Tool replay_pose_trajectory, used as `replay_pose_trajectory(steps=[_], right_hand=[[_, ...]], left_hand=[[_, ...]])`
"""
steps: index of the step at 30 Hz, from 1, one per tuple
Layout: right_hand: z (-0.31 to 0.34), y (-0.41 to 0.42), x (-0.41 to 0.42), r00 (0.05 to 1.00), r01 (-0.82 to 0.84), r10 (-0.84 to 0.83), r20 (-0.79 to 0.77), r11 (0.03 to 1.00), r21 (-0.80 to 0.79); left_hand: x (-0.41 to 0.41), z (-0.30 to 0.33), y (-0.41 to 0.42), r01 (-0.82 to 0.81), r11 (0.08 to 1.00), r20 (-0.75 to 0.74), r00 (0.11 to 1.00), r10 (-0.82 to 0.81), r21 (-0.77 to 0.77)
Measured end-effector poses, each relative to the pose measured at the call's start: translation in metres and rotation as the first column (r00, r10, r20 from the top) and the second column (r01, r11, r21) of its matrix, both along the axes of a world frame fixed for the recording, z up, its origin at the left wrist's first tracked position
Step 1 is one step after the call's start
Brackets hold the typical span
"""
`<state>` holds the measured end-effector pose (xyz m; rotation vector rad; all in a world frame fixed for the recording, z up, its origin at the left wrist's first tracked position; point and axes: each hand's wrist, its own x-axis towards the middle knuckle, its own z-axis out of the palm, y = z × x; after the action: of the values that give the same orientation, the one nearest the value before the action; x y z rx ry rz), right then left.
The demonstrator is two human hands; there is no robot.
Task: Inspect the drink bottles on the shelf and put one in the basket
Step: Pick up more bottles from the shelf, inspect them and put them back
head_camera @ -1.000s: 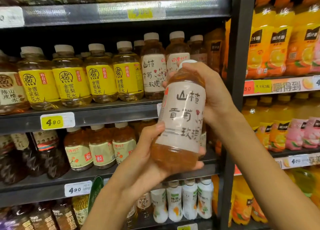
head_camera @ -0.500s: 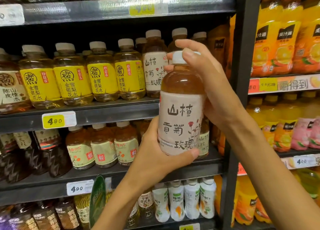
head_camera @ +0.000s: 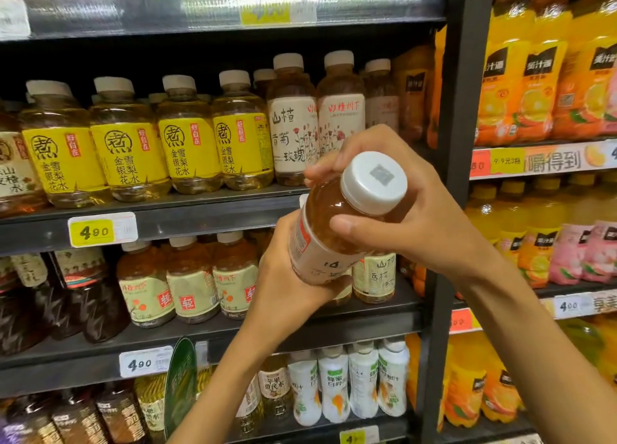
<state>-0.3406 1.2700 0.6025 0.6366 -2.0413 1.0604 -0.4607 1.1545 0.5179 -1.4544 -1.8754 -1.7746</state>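
Observation:
I hold an amber drink bottle (head_camera: 329,230) with a white cap and a cream label in front of the shelf (head_camera: 187,216). It tips toward me, so its cap top faces the camera. My right hand (head_camera: 417,216) grips its neck and shoulder, thumb across the front. My left hand (head_camera: 287,286) cups and grips its lower end from below. Two matching cream-label bottles (head_camera: 292,123) stand on the middle shelf just behind. No basket is in view.
Yellow-label bottles (head_camera: 127,139) fill the middle shelf to the left. Brown tea bottles (head_camera: 190,276) stand one shelf down, white bottles (head_camera: 334,387) below that. A dark upright post (head_camera: 464,109) divides off orange juice bottles (head_camera: 534,86) on the right.
The bottle has gone from upright with its label facing me to tipped toward me, cap toward the camera, and sits lower. My right hand's thumb now lies across the bottle's front.

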Motion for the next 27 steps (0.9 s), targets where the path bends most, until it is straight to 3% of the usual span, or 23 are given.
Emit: replay_pose_trajectory(steps=[4,8,14,19,23,27], right_hand=[[-0.002,-0.004,0.0,0.999,-0.014,0.016,-0.03,0.999,0.043],[-0.002,-0.004,-0.004,0.998,-0.054,0.055,0.009,0.998,-0.029],[-0.002,0.004,-0.014,0.942,-0.235,0.302,0.146,0.905,-0.356],[-0.003,0.002,-0.024,0.892,-0.32,0.442,0.096,0.767,-0.556],[0.002,0.001,-0.026,0.911,-0.258,0.404,0.087,0.72,-0.645],[0.007,0.0,-0.029,0.965,-0.029,0.19,0.178,0.758,-0.652]], left_hand=[[-0.003,-0.001,-0.002,-0.007,1.0,-0.016,1.0,0.007,-0.009],[0.002,-0.004,-0.008,0.083,0.995,0.021,0.996,-0.082,-0.053],[0.011,0.003,-0.026,0.304,0.929,0.126,0.951,-0.283,-0.21],[0.019,0.007,-0.032,0.453,0.845,0.254,0.885,-0.39,-0.283],[0.025,0.002,-0.032,0.473,0.864,0.348,0.85,-0.396,-0.172],[0.032,-0.002,-0.031,0.466,0.883,0.396,0.823,-0.408,-0.06]])
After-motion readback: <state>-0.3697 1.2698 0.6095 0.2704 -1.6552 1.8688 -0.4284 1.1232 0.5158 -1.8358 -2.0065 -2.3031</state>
